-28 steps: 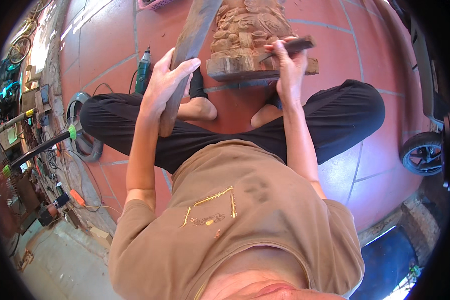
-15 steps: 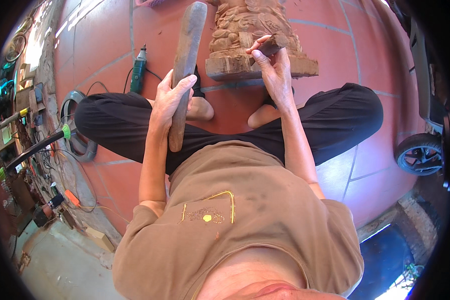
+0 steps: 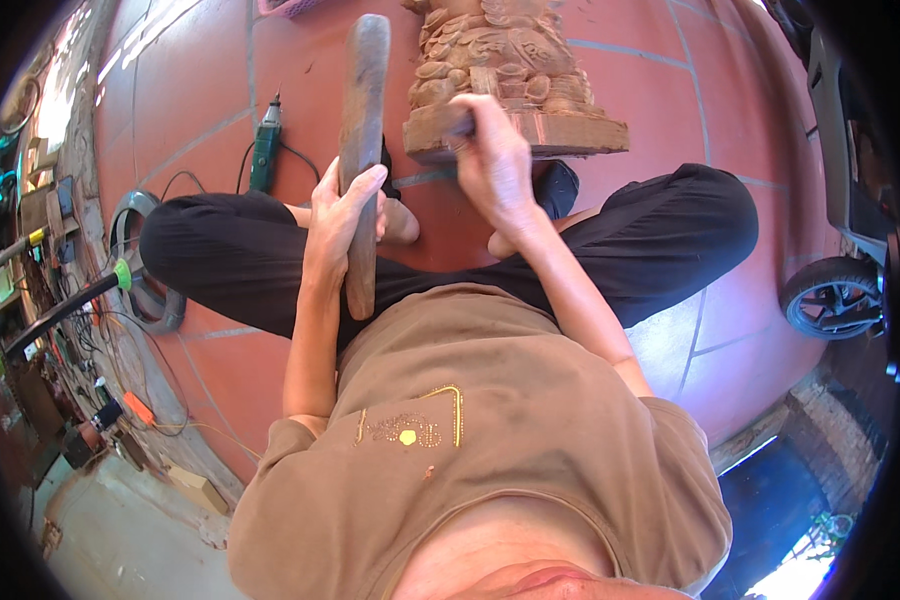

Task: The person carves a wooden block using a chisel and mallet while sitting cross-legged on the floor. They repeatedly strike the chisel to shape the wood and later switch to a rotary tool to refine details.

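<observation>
Nearest me, my brown short-sleeved shirt [image 3: 540,400] is filling the 6 o'clock side, and my loose black trousers [image 3: 675,240] are spreading toward 9 and 3 o'clock, knees wide. At 10 o'clock my left hand [image 3: 344,214] is gripping a long, weathered, grey-brown wooden bar [image 3: 364,115] below its middle, the free end pointing toward 12. Between 12 and 1 o'clock my right hand [image 3: 497,165] is wrapping its fingers round a short, dark tool [image 3: 458,122]; its working end is hiding from view, so I cannot tell whether it is touching wood.

Just beyond, between 12 and 1 o'clock, the reddish-brown wooden carving [image 3: 505,60], thick with rounded relief, is sitting over the red tiled floor [image 3: 650,95], its slab base [image 3: 580,134] facing me.

In my judgement, working well here is depending on seating the tool's edge at a steady angle before any blow, lining the bar up with the handle's butt, and tapping lightly near that raised detail, fingers well clear of the strike.

Farther off at 10 o'clock, a green, pen-shaped rotary tool [image 3: 266,150] is lying near my knee; at 11, a pink basket [image 3: 288,6] is showing its edge.
</observation>
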A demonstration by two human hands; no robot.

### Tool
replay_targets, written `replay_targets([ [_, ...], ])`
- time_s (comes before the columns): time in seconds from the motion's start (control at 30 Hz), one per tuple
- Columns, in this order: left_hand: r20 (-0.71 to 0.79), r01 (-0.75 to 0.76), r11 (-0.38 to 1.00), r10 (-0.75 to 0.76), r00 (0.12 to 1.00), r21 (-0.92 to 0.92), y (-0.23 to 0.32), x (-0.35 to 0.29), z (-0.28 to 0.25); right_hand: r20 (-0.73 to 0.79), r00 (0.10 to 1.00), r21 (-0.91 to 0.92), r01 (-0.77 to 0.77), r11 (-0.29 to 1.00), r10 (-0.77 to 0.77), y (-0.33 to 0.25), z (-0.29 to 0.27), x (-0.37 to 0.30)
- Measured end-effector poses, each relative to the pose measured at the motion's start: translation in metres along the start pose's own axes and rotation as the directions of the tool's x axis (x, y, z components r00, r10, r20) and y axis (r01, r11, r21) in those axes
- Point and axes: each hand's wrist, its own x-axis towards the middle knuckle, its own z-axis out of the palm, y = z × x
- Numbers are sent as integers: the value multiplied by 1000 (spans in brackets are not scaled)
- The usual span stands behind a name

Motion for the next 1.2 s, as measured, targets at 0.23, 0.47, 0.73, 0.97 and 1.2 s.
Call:
replay_targets([
  [0.23, -75, 26, 999, -24, 997, 31, 7, -8, -3, 85, 977, -146, 207, 967, -197, 10, 35, -4],
  [0.47, -88, 39, 999, -39, 995, 3, 0, -7, -5, 145, 972, -166, 208, 964, -184, 11, 37, -1],
  [0.73, -113, 57, 998, -57, 992, -1, 3, -6, -4, 144, 976, -181, 189, 965, -165, 17, 39, 3],
  [0.97, -103, 36, 999, -39, 994, -39, 4, -11, -3, 114, 978, -160, 192, 968, -175, 17, 38, 5],
  [1.2, -120, 4, 1000, -4, 993, -1, 4, -19, -1, 99, 983, -152, 169, 974, -155, 17, 36, 4],
])
